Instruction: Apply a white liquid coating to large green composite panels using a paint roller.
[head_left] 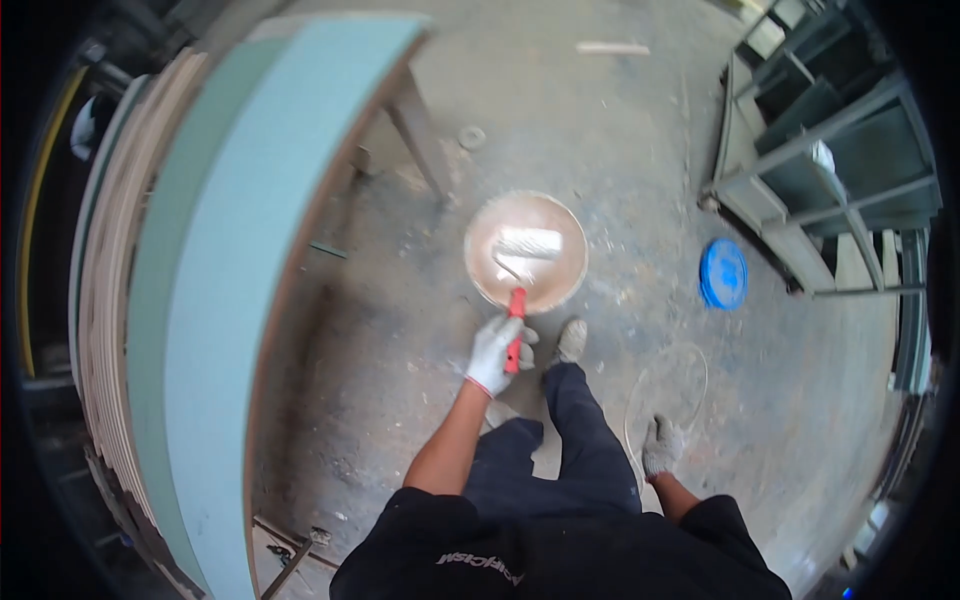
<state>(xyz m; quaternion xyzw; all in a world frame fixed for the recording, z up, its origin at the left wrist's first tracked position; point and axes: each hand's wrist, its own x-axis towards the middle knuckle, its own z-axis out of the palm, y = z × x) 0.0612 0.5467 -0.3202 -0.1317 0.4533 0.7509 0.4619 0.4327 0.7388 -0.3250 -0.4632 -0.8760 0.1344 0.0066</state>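
My left hand [492,355], in a white glove with a red cuff, is closed round the red handle of a paint roller [528,243]. The roller's white, wet-looking sleeve is over the round tub [580,268], whose inside shows pinkish-beige and white; whether it touches the paint I cannot tell. My right hand [663,448], in a greyish work glove, hangs low at my right side, fingers loosely apart with nothing visible in them. Near it a thin pale loop [706,375] curves over the floor; whether it is a cord or a mark is unclear.
Along my left stands a long light-blue board [235,215] on a stack of panels, with a leg [418,135] beneath. A blue round lid [724,273] lies to the right. Beyond it is a wheeled metal rack [800,190]. A pale strip [612,48] lies on the far floor.
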